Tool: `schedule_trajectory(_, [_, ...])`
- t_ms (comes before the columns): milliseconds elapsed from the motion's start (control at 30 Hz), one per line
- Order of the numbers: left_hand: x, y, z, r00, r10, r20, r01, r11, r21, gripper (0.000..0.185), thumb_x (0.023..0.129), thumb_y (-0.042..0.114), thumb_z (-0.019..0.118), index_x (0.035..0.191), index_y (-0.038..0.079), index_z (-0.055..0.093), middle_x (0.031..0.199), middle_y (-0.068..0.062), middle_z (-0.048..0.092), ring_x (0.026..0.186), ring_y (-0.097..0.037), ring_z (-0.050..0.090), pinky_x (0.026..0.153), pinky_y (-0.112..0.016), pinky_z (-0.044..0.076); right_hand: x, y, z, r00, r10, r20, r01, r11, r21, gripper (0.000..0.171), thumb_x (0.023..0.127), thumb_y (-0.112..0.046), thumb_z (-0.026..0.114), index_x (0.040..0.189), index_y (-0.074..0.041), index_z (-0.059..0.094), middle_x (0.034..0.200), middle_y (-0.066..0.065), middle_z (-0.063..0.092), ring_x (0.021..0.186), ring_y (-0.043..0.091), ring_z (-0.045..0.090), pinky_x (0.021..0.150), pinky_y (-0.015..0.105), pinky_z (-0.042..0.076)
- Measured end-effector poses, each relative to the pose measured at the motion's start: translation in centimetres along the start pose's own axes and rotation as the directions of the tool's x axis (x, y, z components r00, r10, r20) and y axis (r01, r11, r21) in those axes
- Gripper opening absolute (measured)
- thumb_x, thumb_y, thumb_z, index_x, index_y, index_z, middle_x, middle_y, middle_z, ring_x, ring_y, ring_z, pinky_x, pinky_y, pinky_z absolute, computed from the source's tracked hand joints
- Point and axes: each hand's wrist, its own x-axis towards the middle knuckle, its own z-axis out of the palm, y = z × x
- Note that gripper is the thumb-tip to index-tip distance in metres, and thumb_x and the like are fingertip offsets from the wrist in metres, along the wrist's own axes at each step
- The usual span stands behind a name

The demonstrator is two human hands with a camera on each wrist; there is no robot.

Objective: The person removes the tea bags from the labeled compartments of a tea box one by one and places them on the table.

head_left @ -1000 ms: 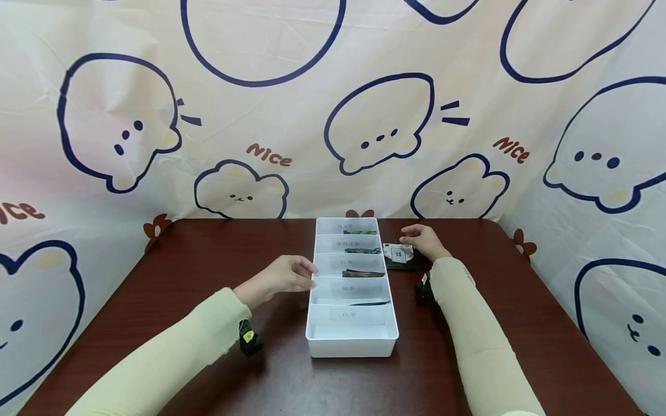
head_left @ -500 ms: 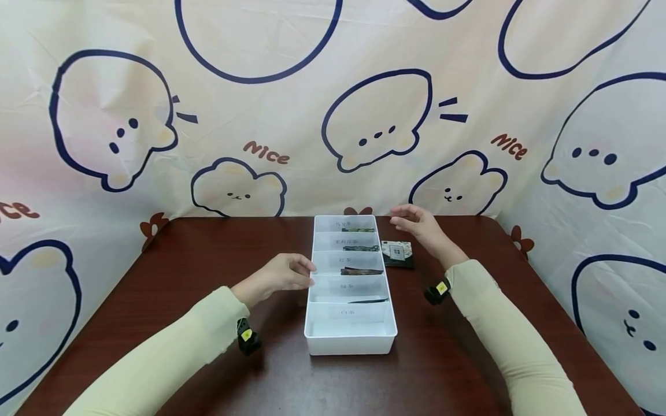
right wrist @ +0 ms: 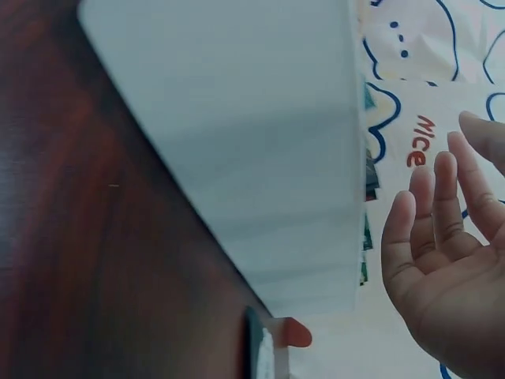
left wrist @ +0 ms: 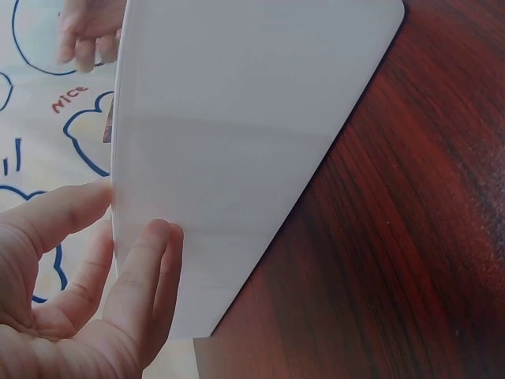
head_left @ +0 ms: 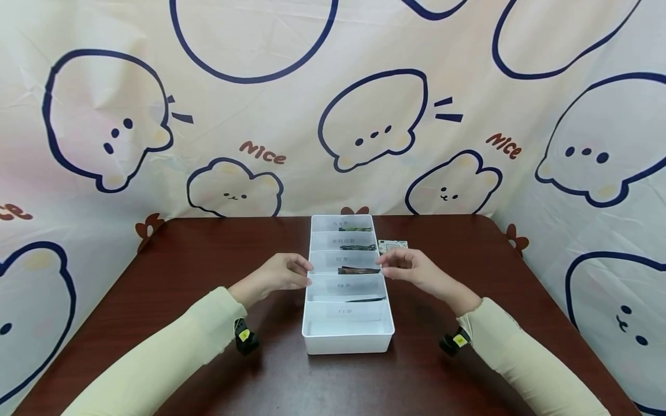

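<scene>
A long white divided tray (head_left: 347,344) stands on the dark wooden bench (head_left: 208,260), its labelled compartments holding dark packets (head_left: 358,270). The left hand (head_left: 281,275) rests its fingertips against the tray's left wall, fingers relaxed. The right hand (head_left: 413,271) hovers beside the right wall, fingers loosely extended. A small packet (head_left: 391,245) lies on the bench behind the right hand.

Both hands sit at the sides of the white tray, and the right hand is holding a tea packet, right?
Not quite. The right hand holds nothing; its fingers are open beside the tray, as the right wrist view shows. The packet lies on the table behind it. The left hand is at the tray's other side.
</scene>
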Motion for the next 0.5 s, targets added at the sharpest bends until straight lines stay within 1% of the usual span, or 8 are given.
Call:
schedule_trajectory(133, [0.0, 0.0, 0.0, 1.000, -0.004, 0.000, 0.004, 1.000, -0.005, 0.028, 0.080, 0.004, 0.076, 0.106, 0.005, 0.066, 0.100, -0.013, 0.063, 0.084, -0.021, 0.062, 0.080, -0.033, 0.057, -0.8, 0.6, 0.6, 0.999, 0.009, 0.041, -0.008, 0.999, -0.031, 0.029, 0.093, -0.019, 0.065, 0.117, -0.003, 0.064, 0.099, 0.007, 0.059, 0.088, 0.019, 0.054, 0.074, 0.026, 0.049])
schedule_trajectory(233, [0.0, 0.0, 0.0, 1.000, -0.007, -0.001, 0.007, 1.000, -0.004, 0.028, 0.080, 0.005, 0.077, 0.106, 0.005, 0.066, 0.101, -0.013, 0.063, 0.085, -0.022, 0.062, 0.081, -0.033, 0.057, -1.3, 0.9, 0.8, 0.997, 0.015, 0.075, -0.014, 1.000, -0.026, 0.030, 0.092, -0.019, 0.066, 0.116, -0.002, 0.065, 0.093, 0.006, 0.055, 0.085, 0.017, 0.051, 0.069, 0.024, 0.046])
schedule_trajectory(300, [0.0, 0.0, 0.0, 1.000, -0.008, -0.003, 0.008, 1.000, -0.005, 0.028, 0.080, 0.005, 0.077, 0.106, 0.005, 0.066, 0.101, -0.014, 0.063, 0.085, -0.022, 0.062, 0.081, -0.033, 0.057, -1.6, 1.0, 1.0, 0.995, 0.023, 0.094, -0.021, 1.000, -0.023, 0.028, 0.091, -0.019, 0.067, 0.115, -0.004, 0.065, 0.092, 0.006, 0.052, 0.084, 0.015, 0.050, 0.067, 0.024, 0.044])
schedule_trajectory(400, [-0.1, 0.1, 0.0, 1.000, -0.010, -0.005, 0.010, 1.000, -0.002, 0.028, 0.080, 0.005, 0.077, 0.106, 0.005, 0.066, 0.101, -0.014, 0.063, 0.086, -0.022, 0.061, 0.081, -0.033, 0.057, -1.8, 1.2, 1.2, 0.992, 0.041, 0.118, -0.036, 0.998, -0.045, 0.026, 0.090, -0.021, 0.068, 0.113, -0.009, 0.066, 0.089, 0.005, 0.050, 0.083, 0.014, 0.049, 0.063, 0.023, 0.043])
schedule_trajectory(500, [0.0, 0.1, 0.0, 1.000, -0.011, -0.005, 0.011, 1.000, -0.001, 0.028, 0.080, 0.005, 0.077, 0.106, 0.005, 0.066, 0.101, -0.014, 0.063, 0.086, -0.022, 0.061, 0.081, -0.033, 0.057, -2.0, 1.3, 1.5, 0.989, 0.048, 0.139, -0.039, 0.997, -0.068, 0.024, 0.090, -0.021, 0.069, 0.111, -0.011, 0.067, 0.087, 0.003, 0.049, 0.081, 0.014, 0.048, 0.060, 0.023, 0.041])
